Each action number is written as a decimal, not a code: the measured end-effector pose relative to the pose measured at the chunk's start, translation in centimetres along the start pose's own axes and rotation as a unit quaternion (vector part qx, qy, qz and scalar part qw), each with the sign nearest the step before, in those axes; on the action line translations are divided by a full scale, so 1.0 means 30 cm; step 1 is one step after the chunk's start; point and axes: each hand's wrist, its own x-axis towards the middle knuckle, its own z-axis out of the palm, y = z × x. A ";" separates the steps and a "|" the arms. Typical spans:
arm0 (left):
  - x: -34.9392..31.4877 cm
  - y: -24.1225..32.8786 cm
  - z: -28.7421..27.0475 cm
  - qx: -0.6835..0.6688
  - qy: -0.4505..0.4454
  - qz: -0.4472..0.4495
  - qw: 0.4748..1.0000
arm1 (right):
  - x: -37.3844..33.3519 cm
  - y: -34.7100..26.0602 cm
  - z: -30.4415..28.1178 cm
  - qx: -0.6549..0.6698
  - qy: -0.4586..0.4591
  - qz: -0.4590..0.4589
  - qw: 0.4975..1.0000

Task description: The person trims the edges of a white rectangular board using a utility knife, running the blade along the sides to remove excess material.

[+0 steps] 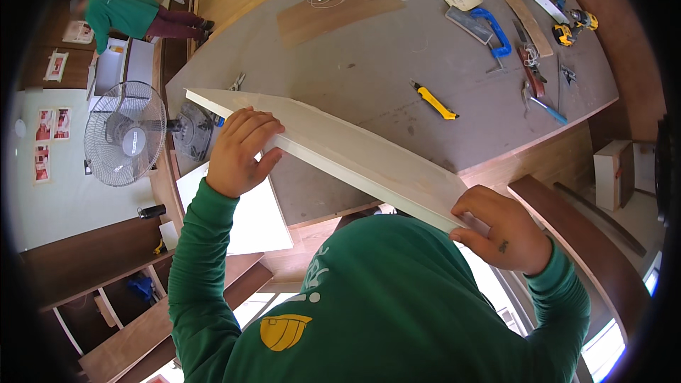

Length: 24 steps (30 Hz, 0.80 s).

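Observation:
A long pale board (355, 143) with a white edge lies slantwise over the near side of the workbench, close to my body. My left hand (245, 149) is closed over its left part, fingers on top and thumb at the near edge. At the board's right end, my right hand (504, 227) grips the corner between thumb and curled fingers. Beyond the board, a yellow utility knife (434, 101) rests on the grey-brown workbench (340, 85). Pliers (237, 82) lie just past the board's left end.
A blue clamp (499, 28), a hammer (545, 105), a hand plane (532, 71) and a yellow drill (573, 27) lie at the bench's right. Left stands a fan (131, 135); a white panel (245, 206) is below it. A person in green (128, 10) works at the far left.

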 end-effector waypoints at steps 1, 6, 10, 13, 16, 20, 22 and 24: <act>0.008 0.014 -0.010 -0.008 -0.003 -0.005 1.000 | -0.014 -0.007 0.007 0.005 0.027 0.018 0.999; 0.134 0.208 0.015 -0.258 0.000 0.023 0.966 | -0.027 -0.006 0.005 -0.011 0.065 0.043 0.997; 0.207 0.285 0.089 -0.217 0.000 0.047 0.975 | -0.047 -0.045 0.001 -0.130 0.103 0.060 0.984; 0.249 0.292 0.125 -0.221 0.027 0.029 0.974 | -0.068 -0.074 0.053 -0.125 0.234 0.065 0.962; 0.265 0.304 0.114 -0.224 0.030 0.026 0.974 | -0.083 -0.070 0.080 -0.120 0.288 0.081 0.947; 0.263 0.293 0.113 -0.228 0.020 0.052 0.972 | -0.078 -0.087 0.104 -0.086 0.314 0.086 0.942; 0.248 0.290 0.115 -0.228 0.026 0.055 0.972 | -0.070 -0.079 0.125 -0.103 0.329 0.078 0.935; 0.238 0.292 0.120 -0.227 0.027 0.052 0.972 | -0.063 -0.080 0.142 -0.124 0.338 0.079 0.930</act>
